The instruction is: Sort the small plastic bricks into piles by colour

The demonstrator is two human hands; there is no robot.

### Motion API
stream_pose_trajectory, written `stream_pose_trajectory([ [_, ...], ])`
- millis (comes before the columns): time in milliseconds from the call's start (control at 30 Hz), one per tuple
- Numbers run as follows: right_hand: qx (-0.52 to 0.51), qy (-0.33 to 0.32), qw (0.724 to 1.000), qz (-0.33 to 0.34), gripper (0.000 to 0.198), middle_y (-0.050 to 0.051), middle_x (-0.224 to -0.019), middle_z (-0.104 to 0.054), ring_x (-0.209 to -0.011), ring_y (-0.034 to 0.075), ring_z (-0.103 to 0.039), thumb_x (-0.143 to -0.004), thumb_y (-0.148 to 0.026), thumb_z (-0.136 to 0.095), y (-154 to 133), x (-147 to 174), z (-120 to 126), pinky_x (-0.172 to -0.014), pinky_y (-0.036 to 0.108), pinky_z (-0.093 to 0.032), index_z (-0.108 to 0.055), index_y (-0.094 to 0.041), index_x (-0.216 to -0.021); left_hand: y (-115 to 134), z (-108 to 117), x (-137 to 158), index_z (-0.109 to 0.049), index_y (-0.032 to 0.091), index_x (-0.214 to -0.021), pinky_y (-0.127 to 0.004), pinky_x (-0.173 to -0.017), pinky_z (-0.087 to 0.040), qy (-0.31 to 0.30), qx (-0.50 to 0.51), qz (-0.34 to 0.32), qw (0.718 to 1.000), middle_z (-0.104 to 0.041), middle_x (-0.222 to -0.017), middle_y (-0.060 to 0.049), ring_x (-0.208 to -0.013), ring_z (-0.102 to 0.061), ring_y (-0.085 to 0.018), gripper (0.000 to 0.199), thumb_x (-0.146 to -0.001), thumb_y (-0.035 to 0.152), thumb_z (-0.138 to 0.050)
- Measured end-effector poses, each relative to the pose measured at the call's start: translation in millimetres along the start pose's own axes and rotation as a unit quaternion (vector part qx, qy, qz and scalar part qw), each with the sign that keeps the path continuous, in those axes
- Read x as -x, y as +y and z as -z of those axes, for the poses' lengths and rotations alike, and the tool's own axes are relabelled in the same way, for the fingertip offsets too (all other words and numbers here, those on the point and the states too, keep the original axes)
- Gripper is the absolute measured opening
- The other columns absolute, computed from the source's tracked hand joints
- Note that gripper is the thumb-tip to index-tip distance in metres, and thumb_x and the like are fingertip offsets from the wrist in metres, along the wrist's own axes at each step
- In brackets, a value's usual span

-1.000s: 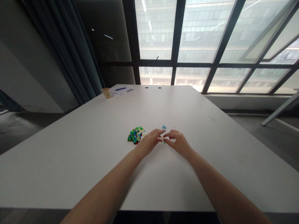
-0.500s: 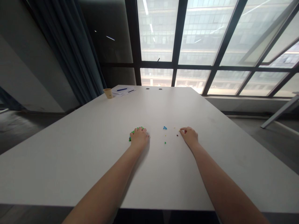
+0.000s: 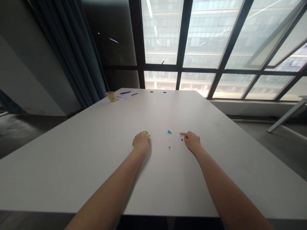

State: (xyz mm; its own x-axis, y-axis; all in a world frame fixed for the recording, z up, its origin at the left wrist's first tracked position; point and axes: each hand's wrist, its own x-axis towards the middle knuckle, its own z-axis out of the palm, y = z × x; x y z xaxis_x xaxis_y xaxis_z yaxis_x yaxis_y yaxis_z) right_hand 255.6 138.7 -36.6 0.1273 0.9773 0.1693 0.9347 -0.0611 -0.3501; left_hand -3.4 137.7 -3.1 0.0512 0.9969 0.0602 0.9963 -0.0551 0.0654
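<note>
I take the small yellow piece in the middle of the white table as the centre of a clock. The left hand lies palm down at nine, over a pile of tiny coloured plastic pieces, whose green, blue and yellow bits show around its fingers; whether it grasps any of them, I cannot tell. The right hand, at three, stretches its index finger to the pale yellow piece at about two; the other fingers are curled, and I cannot tell if something is inside them. For such light pieces, it seems best to press softly with the fingertip and slide slowly, keeping the knuckles away from the dark piece just beside them. The left palm should rest lightly, so that the pile does not scatter towards the blue pieces at twelve or the green piece at six. As for writing, I can read none: the paper cup at ten, the paper sheets and the blue pen between ten and eleven are too far for any label or brand.
</note>
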Motion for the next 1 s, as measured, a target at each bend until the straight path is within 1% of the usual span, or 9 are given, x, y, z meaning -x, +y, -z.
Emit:
stream_pose_trajectory([
  [133, -0.022, 0.02, 1.0, -0.009, 0.039, 0.004, -0.086, -0.059, -0.084, 0.017, -0.051, -0.075, -0.016, -0.041, 2.0, -0.6, 0.8, -0.069, 0.028, -0.032, -0.063, -0.031, -0.104, -1.0, 0.5, -3.7, -0.057, 0.016, -0.093, -0.029, -0.075, -0.042, -0.009, 0.005, -0.021, 1.0, -0.058, -0.101, -0.011, -0.093, -0.053, -0.021, 0.025, -0.082, 0.016, -0.035],
  [267, -0.059, 0.053, 0.996, -0.03, 0.035, 0.002, -0.079, -0.056, -0.073, 0.014, -0.05, -0.074, -0.02, -0.043, 5.1, 2.4, 7.3, -0.067, 0.026, -0.034, -0.065, -0.027, -0.1, -1.1, 1.4, -3.2, -0.057, 0.016, -0.095, -0.031, -0.074, -0.042, 0.006, 0.001, -0.031, 1.0, -0.059, -0.101, -0.01, -0.094, -0.053, -0.023, 0.026, -0.082, 0.015, -0.034],
  [400, -0.093, 0.073, 0.993, -0.011, 0.032, 0.001, -0.072, -0.053, -0.066, 0.013, -0.048, -0.075, -0.023, -0.043, 0.9, 7.6, 13.5, -0.067, 0.025, -0.035, -0.066, -0.026, -0.097, -1.0, 1.8, -0.7, -0.056, 0.017, -0.096, -0.034, -0.071, -0.043, 0.033, -0.006, -0.026, 0.999, -0.058, -0.1, -0.01, -0.095, -0.052, -0.026, 0.027, -0.082, 0.016, -0.032],
  [533, -0.105, 0.057, 0.993, 0.009, 0.03, 0.0, -0.07, -0.052, -0.064, 0.012, -0.047, -0.074, -0.025, -0.045, -7.4, 12.3, 13.8, -0.066, 0.025, -0.034, -0.067, -0.025, -0.095, -2.0, 2.6, -0.1, -0.055, 0.017, -0.096, -0.035, -0.07, -0.043, 0.031, -0.005, -0.009, 0.999, -0.058, -0.099, -0.012, -0.093, -0.053, -0.026, 0.027, -0.083, 0.018, -0.032],
  [633, -0.11, 0.051, 0.992, 0.019, 0.029, 0.0, -0.069, -0.052, -0.063, 0.012, -0.046, -0.074, -0.025, -0.047, -10.4, 14.0, 11.8, -0.065, 0.025, -0.034, -0.067, -0.025, -0.095, -2.9, 3.1, -1.9, -0.055, 0.015, -0.094, -0.034, -0.07, -0.043, 0.034, 0.024, 0.0, 0.999, -0.059, -0.095, -0.013, -0.09, -0.055, -0.025, 0.025, -0.083, 0.019, -0.033],
  [700, -0.119, 0.057, 0.991, 0.031, 0.028, 0.0, -0.068, -0.051, -0.063, 0.012, -0.046, -0.074, -0.025, -0.047, -11.3, 14.5, 11.1, -0.065, 0.025, -0.035, -0.067, -0.024, -0.094, -1.6, 4.0, -2.5, -0.055, 0.015, -0.093, -0.031, -0.072, -0.043, 0.049, 0.083, -0.017, 0.995, -0.061, -0.09, -0.011, -0.086, -0.056, -0.021, 0.021, -0.082, 0.017, -0.037],
  [767, -0.14, 0.066, 0.986, 0.058, 0.027, 0.0, -0.066, -0.051, -0.062, 0.012, -0.046, -0.074, -0.025, -0.047, -13.6, 15.5, 11.5, -0.065, 0.025, -0.035, -0.067, -0.022, -0.092, 2.6, 5.8, -0.7, -0.054, 0.016, -0.092, -0.028, -0.073, -0.043, 0.061, 0.172, -0.064, 0.981, -0.063, -0.086, -0.007, -0.08, -0.058, -0.017, 0.019, -0.079, 0.014, -0.041],
  [867, -0.191, 0.062, 0.972, 0.124, 0.026, 0.0, -0.064, -0.049, -0.061, 0.012, -0.046, -0.075, -0.023, -0.047, -23.2, 20.1, 12.7, -0.064, 0.025, -0.037, -0.067, -0.019, -0.091, 14.7, 9.3, 7.1, -0.057, 0.018, -0.088, -0.024, -0.071, -0.044, 0.049, 0.3, -0.163, 0.939, -0.064, -0.085, -0.003, -0.075, -0.058, -0.013, 0.018, -0.076, 0.011, -0.044],
  [1000, -0.249, 0.022, 0.947, 0.199, 0.023, 0.0, -0.064, -0.049, -0.061, 0.012, -0.045, -0.077, -0.023, -0.049, -43.6, 31.2, 12.2, -0.062, 0.025, -0.038, -0.067, -0.02, -0.091, 30.4, 10.0, 19.2, -0.061, 0.02, -0.088, -0.023, -0.066, -0.046, 0.031, 0.376, -0.229, 0.897, -0.066, -0.088, -0.002, -0.077, -0.058, -0.012, 0.02, -0.077, 0.015, -0.045],
])
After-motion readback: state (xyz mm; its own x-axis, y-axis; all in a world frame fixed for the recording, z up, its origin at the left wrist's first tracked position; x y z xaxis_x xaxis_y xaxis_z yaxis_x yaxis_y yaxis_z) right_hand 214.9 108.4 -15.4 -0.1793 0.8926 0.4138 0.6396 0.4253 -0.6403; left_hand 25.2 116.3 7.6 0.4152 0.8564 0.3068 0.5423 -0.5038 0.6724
